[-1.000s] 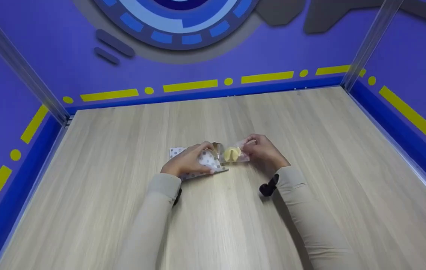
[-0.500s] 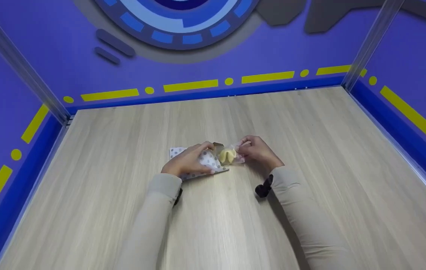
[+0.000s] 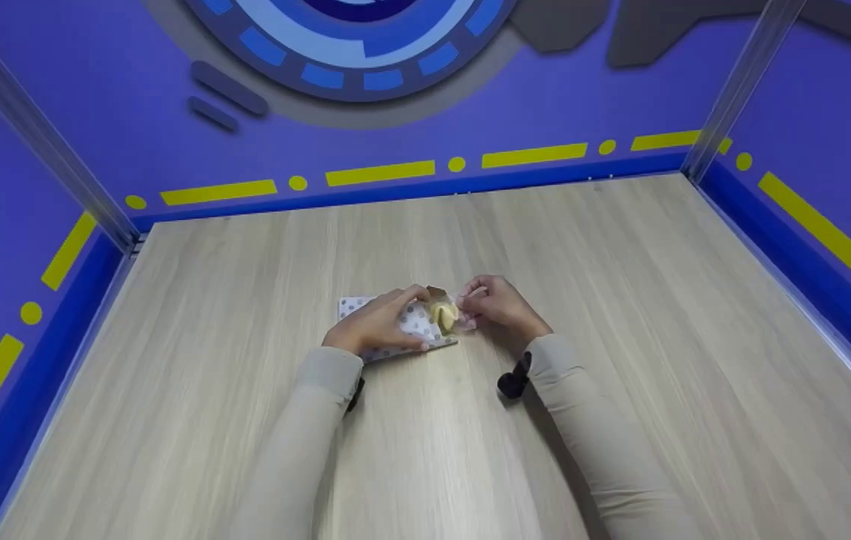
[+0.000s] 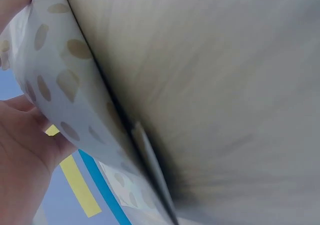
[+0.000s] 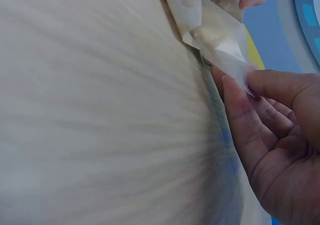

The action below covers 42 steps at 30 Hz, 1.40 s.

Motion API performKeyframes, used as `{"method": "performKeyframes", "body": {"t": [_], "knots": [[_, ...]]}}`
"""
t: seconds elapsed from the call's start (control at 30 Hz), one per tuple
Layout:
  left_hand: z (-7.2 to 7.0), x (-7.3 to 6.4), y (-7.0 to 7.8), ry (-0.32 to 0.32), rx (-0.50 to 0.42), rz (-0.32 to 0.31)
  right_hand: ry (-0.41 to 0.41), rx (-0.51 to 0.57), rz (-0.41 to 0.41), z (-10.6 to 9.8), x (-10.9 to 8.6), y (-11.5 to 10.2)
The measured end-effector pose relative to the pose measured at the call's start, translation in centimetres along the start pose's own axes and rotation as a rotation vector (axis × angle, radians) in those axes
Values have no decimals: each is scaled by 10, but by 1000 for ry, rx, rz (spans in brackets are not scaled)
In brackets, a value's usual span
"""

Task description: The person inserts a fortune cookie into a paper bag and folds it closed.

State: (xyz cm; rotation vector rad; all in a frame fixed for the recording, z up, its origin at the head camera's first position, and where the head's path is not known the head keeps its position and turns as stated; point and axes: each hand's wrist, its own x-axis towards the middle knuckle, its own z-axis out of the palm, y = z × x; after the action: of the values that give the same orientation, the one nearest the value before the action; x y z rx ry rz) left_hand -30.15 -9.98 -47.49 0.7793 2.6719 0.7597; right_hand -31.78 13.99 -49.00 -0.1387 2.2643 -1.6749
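A white paper bag [image 3: 415,322] with grey-gold polka dots lies on its side on the table, its mouth facing right. My left hand [image 3: 371,324] grips it from above, thumb at the near side and fingers over the far side. At the bag's mouth is a folded yellow cookie [image 3: 443,316], like a fortune cookie, inside a clear wrapper [image 5: 231,50]. The thumb and fingertips of my right hand [image 3: 499,306] pinch the wrapper's right end. In the right wrist view, the wrapped cookie is partly inside the bag, whose upper flap stands up behind it.
A light wood-grain table [image 3: 425,450] spreads around both hands. Blue-purple panels [image 3: 410,135] with yellow markings stand along its back and sides. A black wrist camera [image 3: 513,382] hangs under the right cuff.
My right hand has moved left, bringing the wrapped cookie from just outside the bag's mouth partly into it. The left hand and the bag have stayed in place.
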Motion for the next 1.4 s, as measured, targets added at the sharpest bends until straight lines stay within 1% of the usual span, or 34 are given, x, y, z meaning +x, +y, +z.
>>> {"method": "performKeyframes", "body": {"t": [0.07, 0.23, 0.43, 0.7, 0.83, 0.93, 1.17, 1.3, 1.4], "knots": [[0, 0, 0, 1, 0, -2, 8, -2, 9, 2, 0, -1], [-1, 0, 1, -3, -18, -4, 3, 51, 16, 6, 1, -2], [-1, 1, 1, -4, -32, 14, -9, 55, -7, 11, 1, -6], [-1, 0, 0, -1, -73, 11, 26, 86, 47, 21, 4, -9], [-2, 0, 1, -3, -71, 11, 32, 78, 48, 23, 5, -9], [-3, 0, 1, -4, -75, 15, 18, 86, 45, 24, 6, -10], [-5, 0, 4, -1, -85, 45, -7, 89, 48, 29, 6, -13], [-5, 0, 5, -2, -101, 39, -7, 78, 43, 34, 6, -14], [-5, 0, 5, -3, -104, 27, 9, 61, 48, 38, 6, -15]]}}
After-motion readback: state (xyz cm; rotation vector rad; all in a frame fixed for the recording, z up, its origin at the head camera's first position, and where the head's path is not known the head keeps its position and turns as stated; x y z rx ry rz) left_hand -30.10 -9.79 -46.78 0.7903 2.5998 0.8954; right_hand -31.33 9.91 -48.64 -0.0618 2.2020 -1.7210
